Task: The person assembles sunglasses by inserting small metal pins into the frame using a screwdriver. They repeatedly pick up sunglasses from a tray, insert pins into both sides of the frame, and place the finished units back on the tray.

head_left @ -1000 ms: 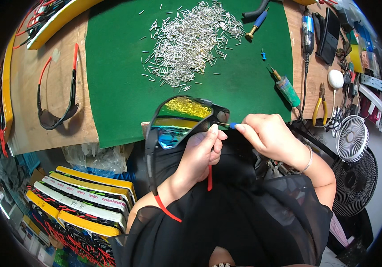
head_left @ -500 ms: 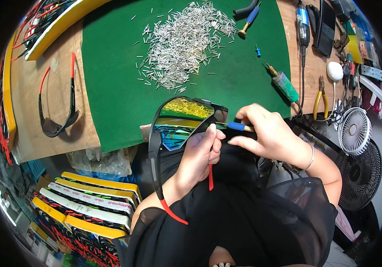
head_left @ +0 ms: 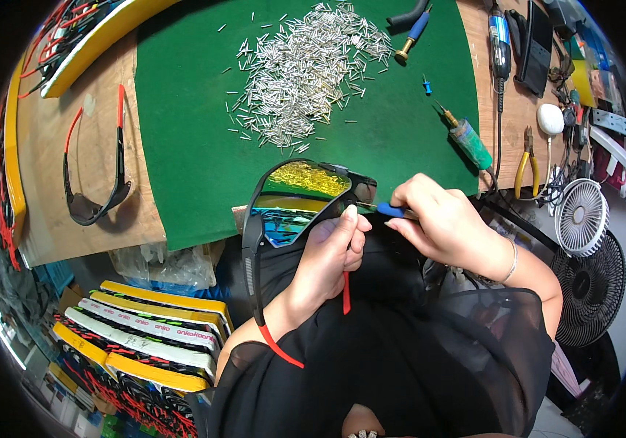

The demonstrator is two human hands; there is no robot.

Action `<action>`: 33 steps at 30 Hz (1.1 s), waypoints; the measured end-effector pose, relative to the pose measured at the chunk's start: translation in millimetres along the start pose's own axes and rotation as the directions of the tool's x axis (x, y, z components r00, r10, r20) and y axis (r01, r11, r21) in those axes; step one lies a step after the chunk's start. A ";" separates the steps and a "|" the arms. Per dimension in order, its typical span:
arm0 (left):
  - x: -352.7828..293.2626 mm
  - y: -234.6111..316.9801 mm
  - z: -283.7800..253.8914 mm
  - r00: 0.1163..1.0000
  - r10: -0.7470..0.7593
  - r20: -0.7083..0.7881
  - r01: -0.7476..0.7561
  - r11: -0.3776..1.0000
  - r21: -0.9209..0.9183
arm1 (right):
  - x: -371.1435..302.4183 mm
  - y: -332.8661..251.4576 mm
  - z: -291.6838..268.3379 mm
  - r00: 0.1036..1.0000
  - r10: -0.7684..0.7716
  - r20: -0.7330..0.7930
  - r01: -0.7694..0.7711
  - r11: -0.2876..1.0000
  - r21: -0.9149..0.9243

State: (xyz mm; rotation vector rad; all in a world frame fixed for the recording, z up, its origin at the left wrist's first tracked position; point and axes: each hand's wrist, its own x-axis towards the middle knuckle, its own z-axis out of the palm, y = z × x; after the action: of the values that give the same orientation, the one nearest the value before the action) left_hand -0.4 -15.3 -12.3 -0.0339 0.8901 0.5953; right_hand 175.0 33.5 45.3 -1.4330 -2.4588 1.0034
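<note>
Brown wood (head_left: 43,212) seen left of grip, other glasses (head_left: 98,209) laid on it. Sunglasses (head_left: 295,201) clasped by left hand (head_left: 331,252) at green mat's (head_left: 393,131) near edge, pins (head_left: 306,73) heaped beyond. Blue-handled screwdriver (head_left: 392,210) pinched by right hand (head_left: 448,226); white fan (head_left: 581,217) placed farther right.

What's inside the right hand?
Screwdriver between thumb and fingers of the right hand; its shaft and blue handle's front show. Rear end isn't clear; anything deeper in the palm is covered.

A wooden bench (head_left: 36,197) bears sunglasses (head_left: 87,210) and a green mat (head_left: 189,157) strewn with, apparently, metal pins (head_left: 298,84).
</note>
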 end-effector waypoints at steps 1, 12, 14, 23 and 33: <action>0.2 0.7 -0.3 1.000 0.002 0.002 -0.002 1.000 -0.001 | 1.5 -1.5 0.1 0.999 0.011 -0.047 -0.008 0.998 0.064; -2.0 1.2 1.6 1.000 0.010 0.002 -0.010 1.000 -0.003 | -0.3 6.1 5.2 0.999 0.031 0.041 -0.032 0.999 0.012; -1.8 2.0 1.4 1.000 -0.004 0.000 0.004 1.000 0.008 | -1.1 7.1 2.5 0.987 0.053 0.149 -0.035 0.992 -0.120; -1.7 1.9 0.6 1.000 0.007 0.003 -0.007 1.000 0.022 | 0.7 3.6 3.6 0.996 0.048 0.070 -0.043 0.996 -0.078; 0.3 1.0 -2.4 1.000 -0.009 0.019 0.008 1.000 0.013 | -0.9 3.2 1.5 0.990 0.061 0.129 -0.050 0.995 -0.083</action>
State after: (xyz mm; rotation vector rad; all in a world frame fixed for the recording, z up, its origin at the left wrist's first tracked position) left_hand -2.5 -15.0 -13.8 -0.0199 0.8748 0.5807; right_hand 177.2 33.1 42.5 -1.5136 -2.5918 1.0547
